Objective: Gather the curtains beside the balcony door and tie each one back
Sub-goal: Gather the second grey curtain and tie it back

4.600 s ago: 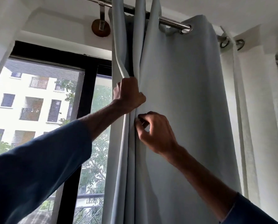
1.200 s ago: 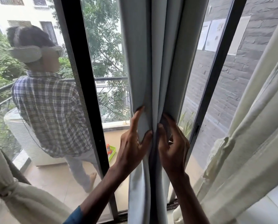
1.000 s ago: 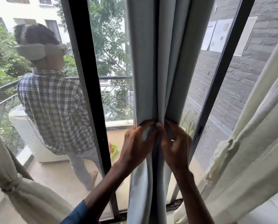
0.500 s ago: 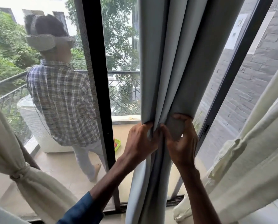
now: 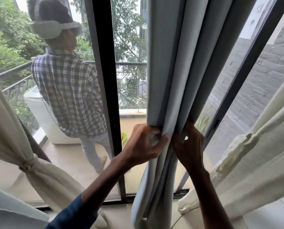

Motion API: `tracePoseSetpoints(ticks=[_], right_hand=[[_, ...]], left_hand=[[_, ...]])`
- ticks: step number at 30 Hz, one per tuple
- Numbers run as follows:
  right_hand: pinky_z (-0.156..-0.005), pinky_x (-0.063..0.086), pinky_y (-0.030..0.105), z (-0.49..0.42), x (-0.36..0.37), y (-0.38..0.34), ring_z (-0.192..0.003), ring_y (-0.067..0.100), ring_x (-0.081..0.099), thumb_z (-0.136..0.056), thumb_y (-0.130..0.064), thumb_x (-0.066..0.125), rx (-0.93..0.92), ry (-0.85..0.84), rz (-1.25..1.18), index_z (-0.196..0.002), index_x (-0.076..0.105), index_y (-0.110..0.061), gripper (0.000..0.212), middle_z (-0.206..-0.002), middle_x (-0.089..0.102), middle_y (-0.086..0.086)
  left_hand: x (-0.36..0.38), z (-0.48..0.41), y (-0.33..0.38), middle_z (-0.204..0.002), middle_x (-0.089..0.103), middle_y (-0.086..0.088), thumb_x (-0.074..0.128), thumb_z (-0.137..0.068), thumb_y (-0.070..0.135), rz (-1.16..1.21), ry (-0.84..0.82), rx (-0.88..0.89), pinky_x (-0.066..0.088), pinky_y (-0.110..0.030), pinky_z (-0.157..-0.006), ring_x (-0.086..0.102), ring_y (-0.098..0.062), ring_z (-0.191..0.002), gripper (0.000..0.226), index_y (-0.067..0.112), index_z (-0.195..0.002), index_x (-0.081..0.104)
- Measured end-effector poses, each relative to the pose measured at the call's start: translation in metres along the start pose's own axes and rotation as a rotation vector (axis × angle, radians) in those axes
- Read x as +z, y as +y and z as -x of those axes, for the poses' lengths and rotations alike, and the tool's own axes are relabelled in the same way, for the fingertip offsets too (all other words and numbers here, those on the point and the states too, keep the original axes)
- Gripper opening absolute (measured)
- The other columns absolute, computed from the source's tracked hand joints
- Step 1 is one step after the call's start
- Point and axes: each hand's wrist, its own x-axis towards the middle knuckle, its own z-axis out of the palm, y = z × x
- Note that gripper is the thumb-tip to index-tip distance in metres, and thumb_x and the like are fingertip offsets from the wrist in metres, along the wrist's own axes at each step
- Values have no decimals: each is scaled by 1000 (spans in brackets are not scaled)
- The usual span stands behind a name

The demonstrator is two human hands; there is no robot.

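- The grey curtain hangs in bunched folds down the middle, in front of the balcony door and between two cream curtains.
- The right cream curtain slants down the right side, with its lower edge on the floor.
- The left cream curtain is drawn to the left side.
- The black door frame stands upright just left of the grey curtain.
- A person in a checked shirt stands outside on the balcony, back turned.
- The left hand has its fingers curled tight round the grey curtain's left folds.
- The right hand clutches the right folds at the same height, and the two hands nearly touch.
- A tie cinches the left cream curtain.
- A small green thing lies on the balcony floor beside the door frame.
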Motion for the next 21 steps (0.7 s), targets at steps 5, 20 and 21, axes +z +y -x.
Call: tracePoseSetpoints(ticks=[5, 20, 21], right_hand=[[-54, 54, 44, 42, 0, 12, -64, 33, 65, -87, -12, 68, 64, -23, -74, -105, 50, -22, 28, -70, 60, -3], [-58, 59, 28, 90, -12, 51, -71, 11, 66, -85, -38, 76, 179, -205, -227, -108, 72, -16, 32, -82, 67, -2], [-60, 59, 22, 89, -12, 50, -74, 9, 67, -83, -40, 79, 161, -235, -226, -115, 70, -17, 41, -85, 68, -3]], left_hand=[[10, 22, -4, -49, 46, -2, 71, -89, 36, 26, -24, -54, 37, -31, -46, 46, -15, -43, 46, 10, -56, 51], [42, 38, -30, -76, 58, -7, 42, -91, 74, 577, -469, -553, 63, -49, -70, 60, -21, -75, 77, -1, -78, 57], [40, 36, -29, -100, 66, -14, 40, -87, 79, 631, -532, -629, 63, -48, -76, 64, -26, -94, 87, -4, -101, 63]])
